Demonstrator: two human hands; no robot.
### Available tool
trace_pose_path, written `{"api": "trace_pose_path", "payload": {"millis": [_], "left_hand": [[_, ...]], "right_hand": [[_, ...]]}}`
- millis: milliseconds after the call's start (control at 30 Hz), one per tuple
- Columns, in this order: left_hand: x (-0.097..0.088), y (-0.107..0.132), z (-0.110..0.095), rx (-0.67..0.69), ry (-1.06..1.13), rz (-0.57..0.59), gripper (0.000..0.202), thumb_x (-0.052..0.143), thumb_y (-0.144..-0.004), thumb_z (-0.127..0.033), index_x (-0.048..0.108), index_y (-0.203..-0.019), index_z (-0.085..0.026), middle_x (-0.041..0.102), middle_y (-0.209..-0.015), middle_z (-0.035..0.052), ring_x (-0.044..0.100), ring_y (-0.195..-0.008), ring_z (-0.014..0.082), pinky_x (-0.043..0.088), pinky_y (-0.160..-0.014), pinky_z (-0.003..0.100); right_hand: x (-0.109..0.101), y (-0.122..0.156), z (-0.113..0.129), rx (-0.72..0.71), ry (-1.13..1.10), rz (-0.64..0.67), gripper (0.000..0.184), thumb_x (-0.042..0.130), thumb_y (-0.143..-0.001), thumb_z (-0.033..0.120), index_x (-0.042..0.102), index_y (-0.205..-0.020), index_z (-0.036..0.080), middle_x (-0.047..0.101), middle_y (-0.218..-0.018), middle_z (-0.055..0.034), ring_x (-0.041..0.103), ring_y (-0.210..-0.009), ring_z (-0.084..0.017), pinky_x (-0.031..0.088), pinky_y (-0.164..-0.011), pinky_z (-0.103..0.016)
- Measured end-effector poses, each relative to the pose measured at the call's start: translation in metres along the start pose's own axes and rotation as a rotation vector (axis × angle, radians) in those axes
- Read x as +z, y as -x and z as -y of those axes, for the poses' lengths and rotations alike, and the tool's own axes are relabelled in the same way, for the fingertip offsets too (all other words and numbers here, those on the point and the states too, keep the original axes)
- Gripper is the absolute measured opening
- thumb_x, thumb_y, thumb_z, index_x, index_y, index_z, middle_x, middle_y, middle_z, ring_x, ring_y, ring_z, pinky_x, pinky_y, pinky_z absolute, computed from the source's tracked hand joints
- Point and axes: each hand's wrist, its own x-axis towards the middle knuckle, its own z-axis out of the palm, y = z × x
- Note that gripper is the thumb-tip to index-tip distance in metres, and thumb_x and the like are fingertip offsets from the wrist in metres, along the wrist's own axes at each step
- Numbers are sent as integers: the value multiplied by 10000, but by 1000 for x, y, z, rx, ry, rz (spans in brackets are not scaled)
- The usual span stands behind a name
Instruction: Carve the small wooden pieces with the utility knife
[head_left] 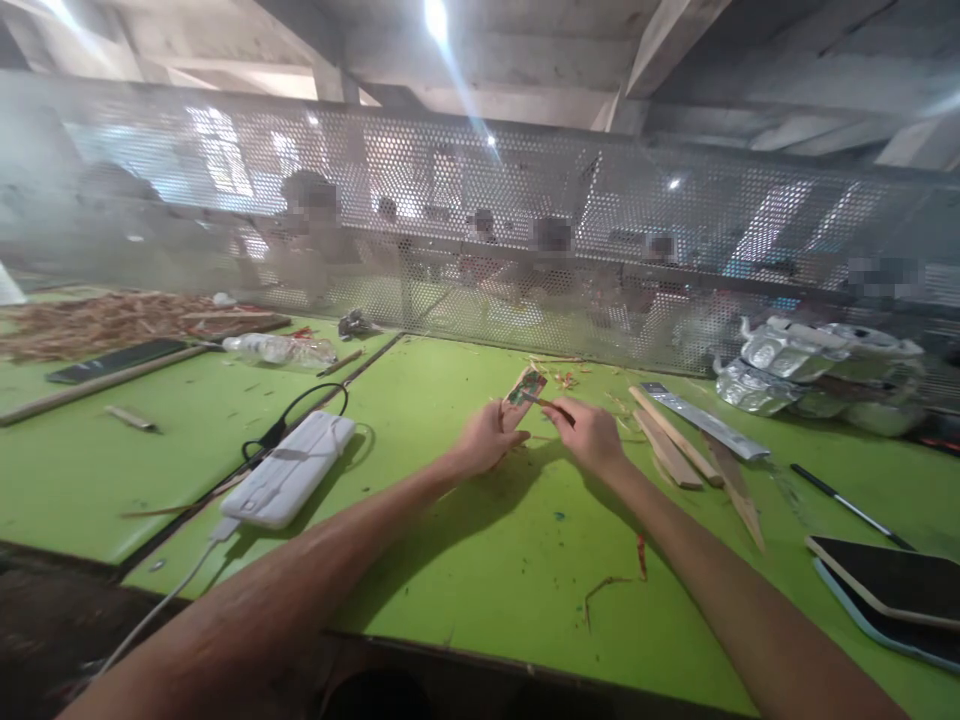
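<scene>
My left hand (484,438) is closed around a small flat piece (526,386) that looks wooden, with a patchy green and red upper face. My right hand (591,434) pinches a thin brown stick-like tool (551,407). Its tip meets the face of the piece or lies right over it; I cannot tell which. What kind of tool it is stays unclear, since the fingers cover most of it. Both hands are held above the green table (480,580), where small coloured shavings (564,380) are scattered just beyond the piece.
Wooden strips (667,450) and a metal ruler (705,420) lie to the right, near foil-like silver bundles (795,365). A white power bank (292,470) with a cable is on the left, a plastic bottle (281,349) behind it. A perforated metal screen (465,200) bounds the far edge.
</scene>
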Motion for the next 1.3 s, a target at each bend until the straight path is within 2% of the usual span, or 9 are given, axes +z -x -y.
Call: {"api": "trace_pose_path", "payload": {"millis": [133,333,533,733,900,967,1067,1167,1300], "left_hand": [[0,-2,3,-9,-136,13,251,800,-917,-227,680,-1107,-115,687,-810,-3,551,-519,101,477,-490,253],[-5,-8,8,55,-192,-59,217,797,-909,-217,659,-1059,-143,712,-865,4,612,-624,116,498,-579,238],[-1,-1,1,-21,-226,-35,157,750,-940,-191,631,-1036,-153,638,-722,-46,547,-518,102,465,-526,239],[-2,-2,0,-47,-294,-47,131,731,-938,-160,603,-959,-172,650,-714,-27,560,-515,111,443,-513,233],[3,-3,7,39,-441,-81,202,807,-877,-175,606,-877,-191,688,-816,25,651,-675,155,439,-546,218],[5,-3,9,60,-398,-56,175,797,-895,-190,622,-902,-186,704,-880,40,668,-718,159,464,-562,213],[4,-4,9,70,-294,-24,139,768,-932,-201,640,-969,-164,718,-948,54,664,-718,145,516,-575,222],[-2,-4,6,55,-239,-28,191,792,-916,-195,657,-1038,-137,711,-909,44,628,-633,125,510,-526,229],[-8,-1,-1,-25,-114,11,240,790,-917,-159,655,-1109,-112,658,-740,-20,543,-486,95,467,-446,228]], "right_hand": [[-10,-4,-14,20,42,-71,374,535,-1065,395,818,-939,186,730,-694,-67,583,-548,-190,367,-515,-301],[0,2,4,-47,28,16,435,500,-1093,447,809,-912,200,739,-698,-67,587,-551,-182,381,-530,-296],[11,6,3,-33,77,8,472,486,-1107,488,802,-890,213,776,-788,-86,621,-623,-195,373,-579,-303],[12,2,0,9,66,60,430,499,-1100,479,824,-950,240,803,-855,-78,634,-668,-201,372,-588,-300],[-2,1,-35,238,68,-40,478,502,-1071,504,814,-889,191,724,-680,-77,559,-554,-195,337,-543,-303],[-9,2,-52,323,50,-126,528,509,-1042,581,804,-858,184,696,-642,-76,547,-553,-200,329,-537,-304],[-12,2,-62,324,-40,-189,591,464,-1020,665,766,-820,198,659,-613,-55,537,-560,-196,335,-532,-290],[-7,0,-51,251,-113,-191,579,455,-1029,668,770,-909,197,657,-641,-42,550,-570,-189,351,-539,-279],[0,1,-20,175,-131,-120,501,467,-1076,557,802,-1130,189,702,-687,-49,577,-548,-192,387,-535,-289]]}}
